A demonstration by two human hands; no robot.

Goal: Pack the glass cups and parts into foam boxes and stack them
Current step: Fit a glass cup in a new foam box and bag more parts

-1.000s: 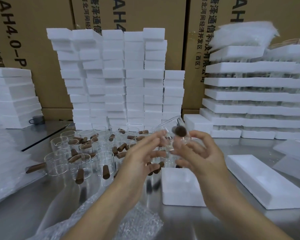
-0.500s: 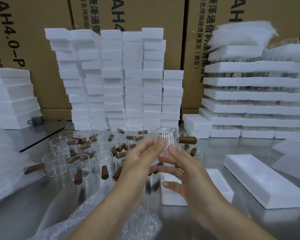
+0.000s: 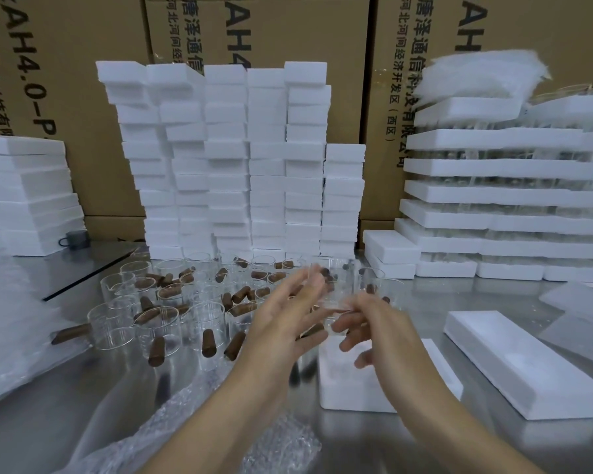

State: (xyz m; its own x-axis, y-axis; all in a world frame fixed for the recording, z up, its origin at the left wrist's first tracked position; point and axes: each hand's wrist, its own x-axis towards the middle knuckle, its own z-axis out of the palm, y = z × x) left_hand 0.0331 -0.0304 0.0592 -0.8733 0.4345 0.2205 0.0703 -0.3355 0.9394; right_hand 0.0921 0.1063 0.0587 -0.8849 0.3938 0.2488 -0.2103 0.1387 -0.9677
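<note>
A clear glass cup (image 3: 338, 289), blurred by motion, is held above the table between both hands. My left hand (image 3: 285, 319) presses flat fingers against its left side, and my right hand (image 3: 380, 323) grips it from below and the right. Just under the hands lies a white foam box (image 3: 394, 388). To the left stand several glass cups with brown wooden handles (image 3: 172, 302), crowded together on the steel table. A second long foam piece (image 3: 528, 364) lies to the right.
Tall stacks of small foam boxes (image 3: 237, 159) rise behind the cups. Foam trays layered with glassware (image 3: 493, 193) are piled at the right and foam slabs (image 3: 24, 193) at the left. Bubble wrap (image 3: 254, 446) lies near my forearms. Cardboard cartons (image 3: 271, 35) form the back wall.
The cup was tilted with its handle end toward me, then turned upright. Both hands have shifted slightly right and down with it, and the cup is now blurred by movement.
</note>
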